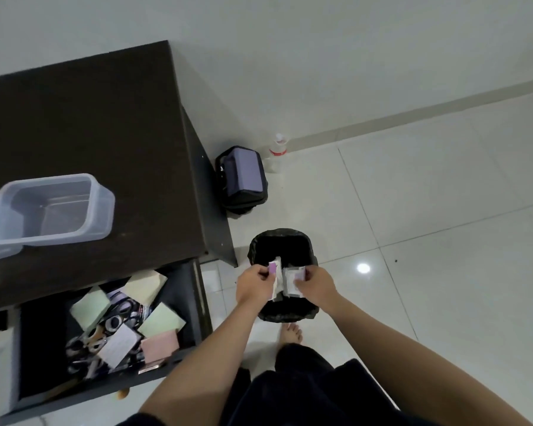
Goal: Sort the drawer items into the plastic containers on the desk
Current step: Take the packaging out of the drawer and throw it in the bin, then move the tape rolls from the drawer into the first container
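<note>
Clear plastic container (53, 207) sitting empty on the dark table (105, 118); open drawer (185, 302) below, holding sticky notes (90, 305), scissors and clips. Further right, over the black-lined bin (280, 241), left hand (256, 285) pinching one piece of paper (273, 269) and right hand (316, 284) pinching the other (291, 279), fingers closed on each. Judgement: scrap being torn; best releasing both pieces squarely above the bin mouth before returning to the drawer.
</note>
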`<action>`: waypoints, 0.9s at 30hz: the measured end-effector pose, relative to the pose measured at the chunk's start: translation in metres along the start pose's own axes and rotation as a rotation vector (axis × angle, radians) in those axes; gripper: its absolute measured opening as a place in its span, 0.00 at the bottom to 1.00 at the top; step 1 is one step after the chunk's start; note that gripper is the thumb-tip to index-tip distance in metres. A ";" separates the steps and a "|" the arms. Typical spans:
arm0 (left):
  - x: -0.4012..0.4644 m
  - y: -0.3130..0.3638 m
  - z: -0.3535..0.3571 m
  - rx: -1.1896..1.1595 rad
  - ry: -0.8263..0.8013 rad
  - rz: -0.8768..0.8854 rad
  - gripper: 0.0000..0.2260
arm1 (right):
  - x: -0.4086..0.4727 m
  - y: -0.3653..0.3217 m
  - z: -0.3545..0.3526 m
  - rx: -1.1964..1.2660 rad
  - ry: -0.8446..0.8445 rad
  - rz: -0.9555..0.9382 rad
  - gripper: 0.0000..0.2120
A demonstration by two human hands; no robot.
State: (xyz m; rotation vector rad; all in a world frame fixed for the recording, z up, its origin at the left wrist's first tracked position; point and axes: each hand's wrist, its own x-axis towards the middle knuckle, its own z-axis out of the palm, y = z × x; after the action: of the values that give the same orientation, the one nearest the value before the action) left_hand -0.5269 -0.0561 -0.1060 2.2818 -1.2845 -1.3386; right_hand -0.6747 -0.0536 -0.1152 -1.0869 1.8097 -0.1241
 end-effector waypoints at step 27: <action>-0.031 -0.097 -0.148 -0.275 0.396 0.165 0.04 | -0.047 -0.130 0.097 0.023 -0.041 -0.498 0.06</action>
State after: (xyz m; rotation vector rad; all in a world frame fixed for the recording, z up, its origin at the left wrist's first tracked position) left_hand -0.3608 -0.0094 -0.0565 2.0631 -1.0559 -0.8870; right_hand -0.5133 -0.0617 -0.0658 -1.4933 1.4646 -0.4144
